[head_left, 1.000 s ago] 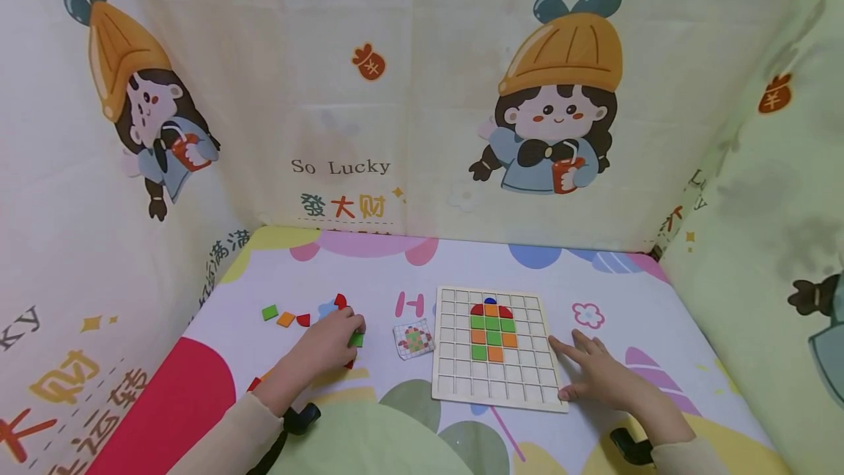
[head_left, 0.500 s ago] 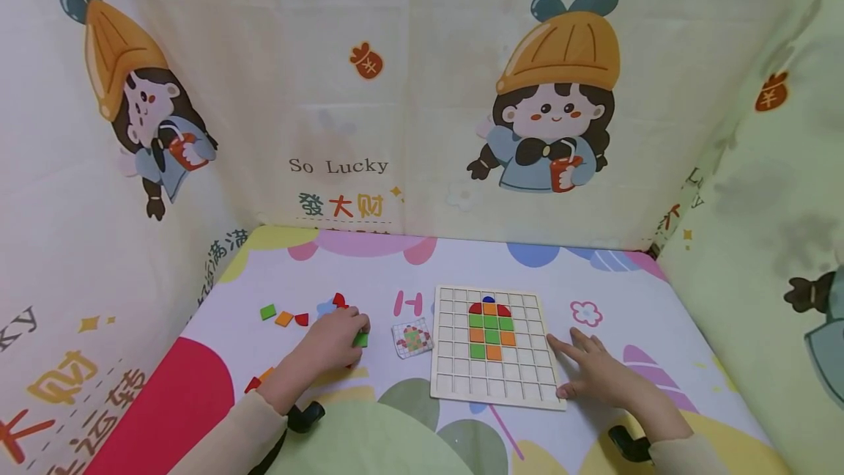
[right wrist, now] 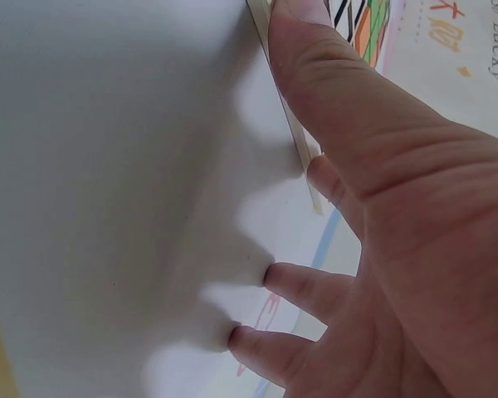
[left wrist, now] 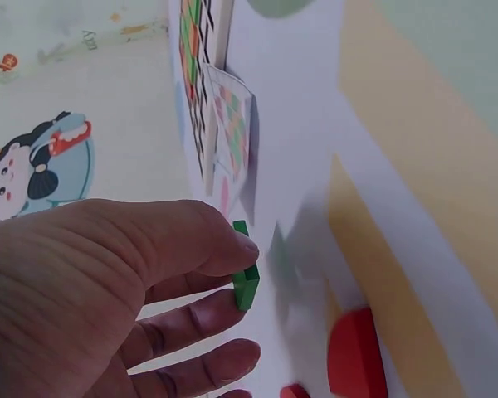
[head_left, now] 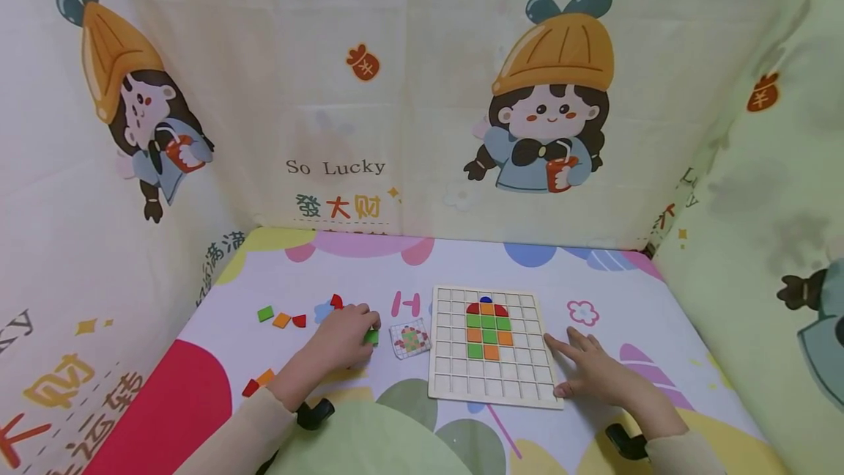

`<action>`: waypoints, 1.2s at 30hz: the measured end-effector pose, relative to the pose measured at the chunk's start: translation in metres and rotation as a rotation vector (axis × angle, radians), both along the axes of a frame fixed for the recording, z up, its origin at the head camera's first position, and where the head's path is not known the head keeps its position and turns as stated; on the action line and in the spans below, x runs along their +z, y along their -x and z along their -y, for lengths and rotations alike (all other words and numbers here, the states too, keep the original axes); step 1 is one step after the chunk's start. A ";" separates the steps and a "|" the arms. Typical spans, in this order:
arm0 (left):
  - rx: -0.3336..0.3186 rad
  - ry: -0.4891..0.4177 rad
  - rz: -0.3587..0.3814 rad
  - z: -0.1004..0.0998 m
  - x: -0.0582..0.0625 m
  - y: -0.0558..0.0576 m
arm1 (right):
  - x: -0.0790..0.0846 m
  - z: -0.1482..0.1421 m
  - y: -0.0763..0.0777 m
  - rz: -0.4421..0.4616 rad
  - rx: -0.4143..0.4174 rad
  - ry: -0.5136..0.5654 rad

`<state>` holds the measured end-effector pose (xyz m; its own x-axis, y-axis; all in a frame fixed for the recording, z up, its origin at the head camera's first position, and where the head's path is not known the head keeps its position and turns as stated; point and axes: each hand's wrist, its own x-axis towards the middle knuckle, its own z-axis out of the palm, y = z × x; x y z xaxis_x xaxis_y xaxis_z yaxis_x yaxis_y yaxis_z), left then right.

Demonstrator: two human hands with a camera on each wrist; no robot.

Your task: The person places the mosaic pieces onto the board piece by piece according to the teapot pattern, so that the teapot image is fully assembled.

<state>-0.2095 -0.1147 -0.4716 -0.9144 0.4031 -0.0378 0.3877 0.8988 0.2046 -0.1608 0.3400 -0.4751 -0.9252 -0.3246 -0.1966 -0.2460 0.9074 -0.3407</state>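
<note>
My left hand [head_left: 344,337] pinches a green square tile [left wrist: 246,290] between thumb and fingers, just above the table and left of a small picture card [head_left: 410,339]. On the square wooden grid board [head_left: 455,385], a pattern of green, orange, red and blue tiles [head_left: 488,322] fills some middle cells. My right hand [head_left: 593,366] lies at the board's right edge, thumb and index finger touching it, the other fingers spread on the table. A red piece [left wrist: 357,355] lies below my left hand in the left wrist view.
Left of my left hand lie a loose green tile [head_left: 265,313], an orange tile [head_left: 280,320] and a red quarter-round piece [head_left: 299,321]. Another red piece [head_left: 336,302] is behind that hand. Nearer the left forearm are orange [head_left: 266,377] and red [head_left: 250,388] pieces. Printed curtains surround the table.
My left hand has moved right with the green tile, closer to the picture card. The right hand stays at the board's edge. The head view has shifted slightly.
</note>
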 end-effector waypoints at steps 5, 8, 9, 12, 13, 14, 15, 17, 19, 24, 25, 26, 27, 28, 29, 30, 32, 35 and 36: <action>-0.023 -0.003 -0.031 -0.010 0.000 0.000 | 0.000 0.001 0.000 0.003 -0.002 0.006; -0.030 -0.014 -0.049 -0.015 0.000 0.001 | 0.000 0.001 0.000 -0.001 0.000 0.006; -0.032 -0.020 -0.052 -0.016 0.000 0.001 | 0.000 0.001 0.000 -0.004 0.001 0.005; -0.036 -0.027 -0.058 -0.021 0.001 0.002 | -0.001 0.002 0.000 -0.009 0.002 0.001; -0.039 -0.032 -0.059 -0.023 0.002 0.003 | -0.001 0.002 0.000 -0.011 0.001 0.000; -0.042 -0.034 -0.059 -0.025 0.002 0.003 | -0.001 0.002 0.000 -0.011 -0.001 -0.002; -0.045 -0.036 -0.058 -0.027 0.002 0.003 | -0.001 0.002 0.000 -0.011 -0.002 -0.004; -0.052 -0.034 -0.061 -0.032 0.002 0.005 | -0.001 0.001 0.000 -0.010 -0.006 -0.007; -0.061 -0.027 -0.063 -0.037 0.002 0.006 | -0.001 0.001 0.000 -0.010 -0.006 -0.005; -0.088 -0.034 -0.076 -0.051 0.005 0.006 | -0.002 0.001 0.000 -0.012 -0.003 0.001; -0.093 -0.037 -0.078 -0.054 0.006 0.006 | -0.002 0.001 0.000 -0.014 -0.002 0.001; -0.100 -0.039 -0.084 -0.057 0.007 0.006 | -0.002 0.001 0.000 -0.016 -0.002 0.002; -0.106 -0.043 -0.087 -0.060 0.008 0.006 | -0.001 0.001 -0.001 -0.019 0.000 0.004; -0.109 -0.040 -0.088 -0.063 0.009 0.006 | -0.001 0.001 -0.001 -0.022 0.001 0.003; -0.117 -0.040 -0.093 -0.066 0.010 0.006 | -0.001 0.001 -0.001 -0.024 0.002 0.004; -0.123 -0.039 -0.095 -0.069 0.011 0.006 | -0.001 0.001 -0.001 -0.026 0.002 0.005; -0.133 -0.040 -0.093 -0.074 0.011 0.006 | -0.002 0.001 -0.001 -0.027 0.001 0.001; -0.140 -0.050 -0.081 -0.083 0.012 0.007 | -0.002 0.001 0.000 -0.027 0.003 -0.003; -0.139 -0.057 -0.074 -0.086 0.012 0.007 | -0.002 0.001 0.000 -0.028 0.006 -0.003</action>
<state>-0.2162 -0.0290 -0.4591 -0.8489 0.5258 0.0536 0.5237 0.8231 0.2197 -0.1605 0.3390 -0.4772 -0.9285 -0.3294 -0.1716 -0.2606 0.9070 -0.3308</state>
